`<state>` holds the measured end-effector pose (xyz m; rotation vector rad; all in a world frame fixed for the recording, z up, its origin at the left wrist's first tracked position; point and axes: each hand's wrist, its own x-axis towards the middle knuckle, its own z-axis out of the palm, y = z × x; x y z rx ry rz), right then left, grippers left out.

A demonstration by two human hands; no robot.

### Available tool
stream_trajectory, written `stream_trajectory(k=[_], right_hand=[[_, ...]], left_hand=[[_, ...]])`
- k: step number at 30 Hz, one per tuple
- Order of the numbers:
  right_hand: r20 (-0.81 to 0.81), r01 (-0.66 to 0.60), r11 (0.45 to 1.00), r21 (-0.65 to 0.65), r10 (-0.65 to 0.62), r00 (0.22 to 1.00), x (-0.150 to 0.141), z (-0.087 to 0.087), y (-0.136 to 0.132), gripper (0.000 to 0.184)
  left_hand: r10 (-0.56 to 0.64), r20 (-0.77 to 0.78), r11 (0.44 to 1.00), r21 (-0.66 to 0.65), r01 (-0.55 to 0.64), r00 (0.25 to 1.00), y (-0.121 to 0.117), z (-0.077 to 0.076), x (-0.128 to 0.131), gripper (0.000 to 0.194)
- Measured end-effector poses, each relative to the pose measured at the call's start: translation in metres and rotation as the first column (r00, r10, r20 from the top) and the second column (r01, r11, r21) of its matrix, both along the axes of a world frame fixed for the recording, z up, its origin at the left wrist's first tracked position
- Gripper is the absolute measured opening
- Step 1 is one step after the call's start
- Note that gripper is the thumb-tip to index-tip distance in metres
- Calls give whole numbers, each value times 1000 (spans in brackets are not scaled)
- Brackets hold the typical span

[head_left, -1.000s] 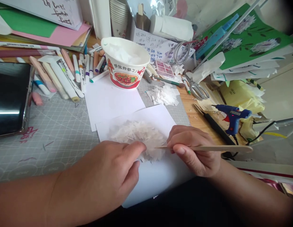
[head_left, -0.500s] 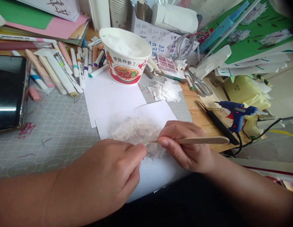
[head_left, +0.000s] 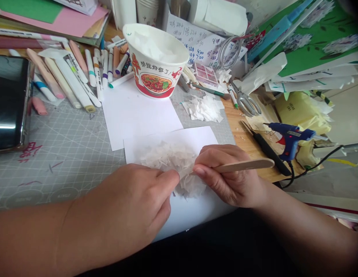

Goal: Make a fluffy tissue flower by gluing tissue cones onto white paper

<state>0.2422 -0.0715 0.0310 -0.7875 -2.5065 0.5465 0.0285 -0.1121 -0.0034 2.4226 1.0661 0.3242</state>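
A ring of overlapping white paper scraps [head_left: 164,154] lies on a white sheet [head_left: 196,134] in front of me. My right hand [head_left: 225,175] pinches a flat wooden craft stick [head_left: 245,164], its narrow end pointing left at the middle of the ring. My left hand [head_left: 144,207] is closed at the left side of the ring, thumb and forefinger pressed together near the stick's tip. What those fingers hold, if anything, is hidden. Beyond the ring, a small pile of loose white paper scraps [head_left: 204,107] rests on the grey cutting mat [head_left: 75,154].
A paper noodle bowl [head_left: 156,63] with white paper inside stands behind the sheets. Markers [head_left: 72,82] and a dark-screened device [head_left: 10,104] lie left. To the right are scissors [head_left: 248,102], a black-handled tool [head_left: 270,152] and a blue glue gun [head_left: 291,136] with its cord.
My right hand has moved left with the craft stick, bringing its tip close to my left fingers. My left hand stays nearly in place. The view has shifted slightly.
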Motion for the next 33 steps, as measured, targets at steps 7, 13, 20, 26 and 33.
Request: stream_trajectory(k=[7, 13, 20, 26, 33], right_hand=[[14, -53, 998, -26, 54, 998, 7, -2, 2, 19], [-16, -55, 998, 17, 55, 998, 5, -7, 5, 21], [-245, -17, 980, -200, -33, 969, 14, -16, 1, 21], [-313, 10, 973, -230, -84, 946, 18, -16, -4, 21], [-59, 52, 959, -278, -71, 996, 13, -17, 5, 28]], left_hand=[[12, -8, 1000, 17, -12, 1000, 1, -1, 1, 15], [37, 26, 997, 74, -39, 999, 3, -5, 1, 11], [101, -8, 995, 23, -101, 995, 4, -5, -1, 27], [112, -28, 994, 18, -112, 993, 5, -3, 1, 37], [47, 2, 999, 13, -47, 999, 6, -1, 1, 39]])
